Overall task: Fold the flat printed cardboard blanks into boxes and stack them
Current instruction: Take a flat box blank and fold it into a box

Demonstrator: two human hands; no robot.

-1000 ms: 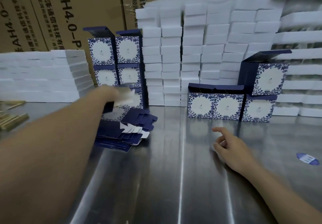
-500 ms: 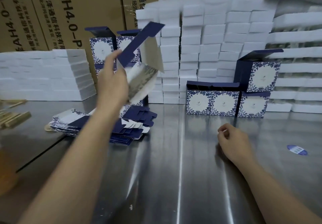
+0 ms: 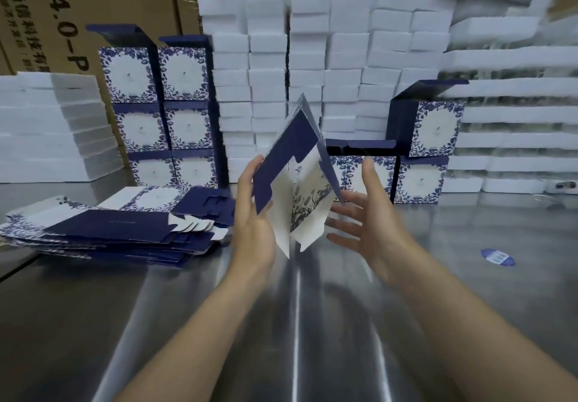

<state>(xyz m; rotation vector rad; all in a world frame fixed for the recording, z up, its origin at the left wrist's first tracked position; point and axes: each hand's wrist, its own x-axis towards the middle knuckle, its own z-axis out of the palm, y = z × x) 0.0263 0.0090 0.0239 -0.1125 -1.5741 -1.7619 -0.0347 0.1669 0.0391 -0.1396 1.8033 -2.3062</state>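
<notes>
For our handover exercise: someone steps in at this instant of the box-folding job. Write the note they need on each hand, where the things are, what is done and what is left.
Left hand: grips one blank, held upright above the steel table, partly opened.
Right hand: open, fingers spread beside the blank, apparently not gripping it.
Flat blanks: piled on the table to the left.
Done: folded boxes stacked at the back left and back right.
Left: finish this blank, stack it, then fold the pile.
</notes>
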